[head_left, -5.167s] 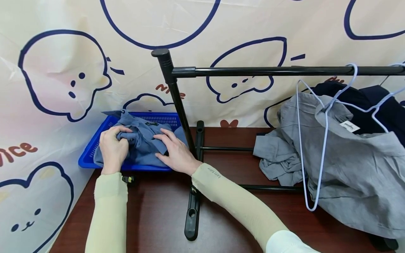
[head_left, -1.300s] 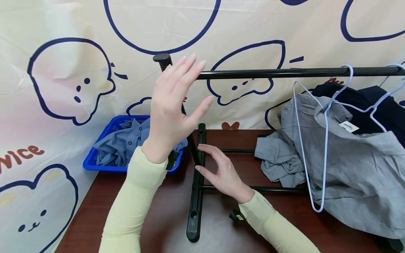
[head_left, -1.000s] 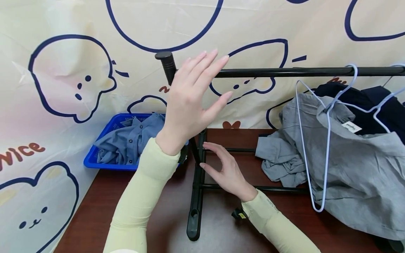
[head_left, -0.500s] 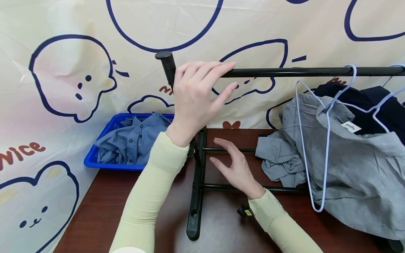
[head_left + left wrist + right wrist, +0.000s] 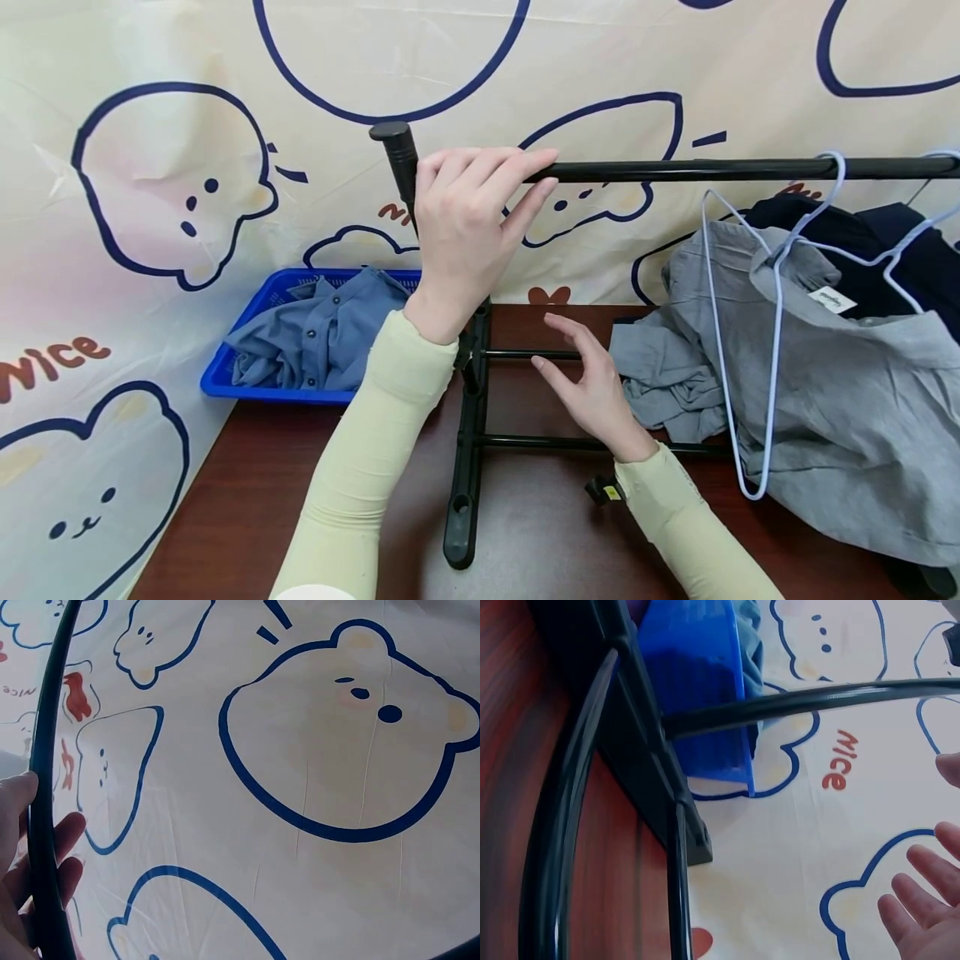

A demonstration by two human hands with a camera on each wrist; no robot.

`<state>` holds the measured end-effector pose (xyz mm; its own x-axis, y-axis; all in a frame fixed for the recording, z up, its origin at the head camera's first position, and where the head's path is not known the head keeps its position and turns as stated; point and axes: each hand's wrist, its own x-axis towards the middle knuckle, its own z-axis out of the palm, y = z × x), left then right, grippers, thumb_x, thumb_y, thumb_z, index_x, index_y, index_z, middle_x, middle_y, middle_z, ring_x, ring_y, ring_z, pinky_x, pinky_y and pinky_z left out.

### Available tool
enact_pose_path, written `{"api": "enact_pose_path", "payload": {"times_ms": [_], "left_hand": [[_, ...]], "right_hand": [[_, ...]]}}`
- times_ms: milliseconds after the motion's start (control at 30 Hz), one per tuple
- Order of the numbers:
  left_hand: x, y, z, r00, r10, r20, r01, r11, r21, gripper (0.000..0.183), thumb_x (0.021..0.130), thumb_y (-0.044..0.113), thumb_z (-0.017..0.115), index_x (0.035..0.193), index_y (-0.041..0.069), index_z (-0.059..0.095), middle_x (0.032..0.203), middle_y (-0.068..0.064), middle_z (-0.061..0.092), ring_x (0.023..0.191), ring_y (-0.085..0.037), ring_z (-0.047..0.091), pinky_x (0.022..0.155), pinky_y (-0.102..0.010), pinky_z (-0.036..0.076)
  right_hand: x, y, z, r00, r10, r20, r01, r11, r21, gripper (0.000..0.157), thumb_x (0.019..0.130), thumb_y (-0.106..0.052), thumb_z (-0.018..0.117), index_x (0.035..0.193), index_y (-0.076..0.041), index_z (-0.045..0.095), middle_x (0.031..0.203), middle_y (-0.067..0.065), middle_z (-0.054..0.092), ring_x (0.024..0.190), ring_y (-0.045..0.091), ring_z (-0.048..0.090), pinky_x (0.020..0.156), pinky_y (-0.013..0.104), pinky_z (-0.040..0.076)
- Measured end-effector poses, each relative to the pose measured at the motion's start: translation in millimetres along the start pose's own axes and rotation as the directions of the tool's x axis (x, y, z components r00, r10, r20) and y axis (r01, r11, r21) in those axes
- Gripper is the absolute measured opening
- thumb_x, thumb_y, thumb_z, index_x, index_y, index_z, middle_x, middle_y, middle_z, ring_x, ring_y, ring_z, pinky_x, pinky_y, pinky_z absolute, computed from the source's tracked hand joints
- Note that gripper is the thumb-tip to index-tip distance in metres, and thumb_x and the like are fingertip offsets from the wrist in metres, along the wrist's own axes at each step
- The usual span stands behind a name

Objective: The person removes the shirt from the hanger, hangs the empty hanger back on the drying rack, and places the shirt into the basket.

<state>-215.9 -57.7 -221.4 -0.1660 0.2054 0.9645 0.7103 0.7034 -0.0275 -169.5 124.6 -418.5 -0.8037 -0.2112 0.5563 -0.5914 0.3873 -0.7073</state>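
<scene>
My left hand (image 5: 468,212) grips the black top bar (image 5: 645,172) of a clothes rack near its left post. In the left wrist view, the thumb lies on one side of the bar and the fingers curl round the other. My right hand (image 5: 600,396) hovers above the rack's lower rails, holding nothing; its fingers (image 5: 926,870) are spread and slightly bent in the right wrist view. To its right, a grey shirt (image 5: 847,433) sits behind a pale wire hanger (image 5: 753,497) hooked on the bar. Folds of a blue shirt (image 5: 322,333) lie in a blue basket (image 5: 217,379).
The rack's black foot (image 5: 460,517) stands on a dark brown table (image 5: 555,533). Dark garments (image 5: 885,237) are behind the grey shirt at the right. A cream curtain (image 5: 600,67) printed with cartoon animals covers the background. The left post (image 5: 397,158) rises beside the basket.
Earlier both hands were on the blue shirt in the basket. My left hand has come up and closed round the top bar. My right hand has moved right, away from the left post.
</scene>
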Motion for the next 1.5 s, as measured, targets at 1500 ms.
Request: {"api": "enact_pose_path", "payload": {"times_ms": [1500], "left_hand": [[-0.3,0.5,0.1,1.0,-0.002,0.002,0.002,1.0,0.006,0.028,0.103,0.037,0.061,0.115,0.019,0.079,0.103,0.001,0.075,0.098,-0.019,0.064,0.093,-0.039,0.038]], "right_hand": [[-34.1,60.5,-94.3,0.942,0.227,-0.247,-0.27,0.95,-0.156,0.054,0.098,-0.019,0.07,0.146,-0.005,0.051,0.147,0.015,0.051,0.136,0.034,0.046,0.104,0.056,0.04]]}}
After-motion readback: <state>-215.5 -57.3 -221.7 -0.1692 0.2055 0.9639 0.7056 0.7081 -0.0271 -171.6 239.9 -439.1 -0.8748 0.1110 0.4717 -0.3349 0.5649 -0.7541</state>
